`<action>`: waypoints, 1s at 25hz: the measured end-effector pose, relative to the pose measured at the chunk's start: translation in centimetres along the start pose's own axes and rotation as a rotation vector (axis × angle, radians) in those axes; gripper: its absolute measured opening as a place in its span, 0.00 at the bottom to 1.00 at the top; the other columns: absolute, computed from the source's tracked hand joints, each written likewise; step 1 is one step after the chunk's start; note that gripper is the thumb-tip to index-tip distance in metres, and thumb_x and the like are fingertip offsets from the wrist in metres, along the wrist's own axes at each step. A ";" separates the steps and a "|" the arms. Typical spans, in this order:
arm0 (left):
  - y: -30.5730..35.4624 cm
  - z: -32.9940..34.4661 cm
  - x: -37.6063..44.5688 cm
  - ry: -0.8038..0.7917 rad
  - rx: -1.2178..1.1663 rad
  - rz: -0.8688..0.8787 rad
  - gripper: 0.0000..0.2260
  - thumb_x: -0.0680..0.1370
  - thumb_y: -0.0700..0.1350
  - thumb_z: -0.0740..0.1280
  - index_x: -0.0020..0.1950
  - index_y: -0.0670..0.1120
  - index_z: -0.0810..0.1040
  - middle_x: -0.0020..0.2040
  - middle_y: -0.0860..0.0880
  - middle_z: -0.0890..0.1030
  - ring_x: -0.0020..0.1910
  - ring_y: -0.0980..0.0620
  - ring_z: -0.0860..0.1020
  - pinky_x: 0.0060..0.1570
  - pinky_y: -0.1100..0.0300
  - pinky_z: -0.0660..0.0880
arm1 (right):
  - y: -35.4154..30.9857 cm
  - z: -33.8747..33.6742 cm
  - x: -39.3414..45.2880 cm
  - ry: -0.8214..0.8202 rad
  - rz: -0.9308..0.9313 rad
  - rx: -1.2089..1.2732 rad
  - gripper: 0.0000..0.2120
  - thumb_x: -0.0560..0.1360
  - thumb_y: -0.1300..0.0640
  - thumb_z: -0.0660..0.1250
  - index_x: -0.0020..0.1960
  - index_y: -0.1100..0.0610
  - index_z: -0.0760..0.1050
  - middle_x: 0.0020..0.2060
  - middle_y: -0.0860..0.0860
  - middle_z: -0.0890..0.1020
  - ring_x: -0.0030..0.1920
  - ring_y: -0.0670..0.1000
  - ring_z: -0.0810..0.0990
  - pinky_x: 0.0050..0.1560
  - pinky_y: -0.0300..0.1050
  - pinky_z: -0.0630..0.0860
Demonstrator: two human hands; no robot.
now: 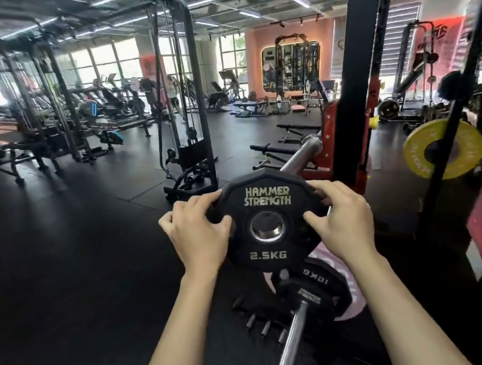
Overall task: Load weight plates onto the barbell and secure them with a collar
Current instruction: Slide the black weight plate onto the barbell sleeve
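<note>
A black 2.5 kg plate point(263, 207) marked HAMMER STRENGTH stands upright at the centre. My left hand point(199, 234) grips its left edge and my right hand point(343, 218) grips its right edge. The end of the steel barbell sleeve point(302, 154) shows inside the plate's centre hole, and the sleeve runs on behind the plate toward the rack. I cannot tell how far the plate sits on it. No collar is in view.
Below my hands a storage peg point(293, 338) carries black plates, one marked 10 kg point(327, 285). A black rack upright point(356, 71) rises to the right, with a yellow plate point(444, 148) beyond it. Cable machine point(186, 96) and benches stand further off on the black floor.
</note>
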State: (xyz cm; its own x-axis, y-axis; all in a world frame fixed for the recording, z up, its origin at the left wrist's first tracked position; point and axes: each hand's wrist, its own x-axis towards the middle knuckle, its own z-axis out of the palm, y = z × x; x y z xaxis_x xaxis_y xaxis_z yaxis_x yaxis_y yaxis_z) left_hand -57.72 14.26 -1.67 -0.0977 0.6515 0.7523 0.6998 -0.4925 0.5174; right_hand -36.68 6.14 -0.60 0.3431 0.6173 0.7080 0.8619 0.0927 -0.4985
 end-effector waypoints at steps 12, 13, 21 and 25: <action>-2.8 7.4 4.5 -0.063 -0.104 -0.022 0.21 0.63 0.38 0.77 0.53 0.53 0.84 0.38 0.60 0.77 0.43 0.52 0.74 0.56 0.52 0.62 | 1.8 5.0 4.1 0.000 0.068 -0.074 0.24 0.64 0.57 0.75 0.59 0.48 0.79 0.47 0.46 0.80 0.44 0.55 0.78 0.49 0.53 0.76; -3.3 7.8 4.9 -0.067 -0.127 -0.011 0.21 0.62 0.38 0.76 0.52 0.53 0.84 0.37 0.62 0.74 0.42 0.53 0.73 0.55 0.53 0.61 | 1.6 5.4 4.0 0.009 0.081 -0.082 0.24 0.63 0.57 0.75 0.59 0.48 0.78 0.47 0.45 0.80 0.44 0.55 0.78 0.49 0.53 0.76; -6.6 11.4 6.2 -0.099 -0.316 0.139 0.17 0.64 0.43 0.71 0.52 0.52 0.82 0.41 0.59 0.79 0.43 0.53 0.73 0.54 0.57 0.59 | 0.9 8.3 1.6 0.290 0.054 -0.230 0.24 0.63 0.63 0.76 0.58 0.53 0.78 0.47 0.46 0.79 0.45 0.47 0.75 0.49 0.44 0.71; -6.7 13.6 7.4 -0.154 -0.394 0.164 0.18 0.64 0.40 0.74 0.53 0.49 0.83 0.42 0.55 0.81 0.45 0.49 0.76 0.56 0.51 0.62 | 0.7 9.8 1.6 0.400 0.111 -0.335 0.23 0.64 0.63 0.74 0.58 0.55 0.79 0.45 0.49 0.79 0.44 0.50 0.76 0.48 0.42 0.67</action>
State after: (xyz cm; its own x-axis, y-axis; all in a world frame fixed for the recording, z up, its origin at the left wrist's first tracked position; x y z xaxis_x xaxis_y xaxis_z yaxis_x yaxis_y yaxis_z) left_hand -53.48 30.21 -5.12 0.1196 0.6099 0.7834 0.3711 -0.7593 0.5345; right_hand -39.23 14.83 -4.74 0.4983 0.2574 0.8279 0.8618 -0.2518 -0.4404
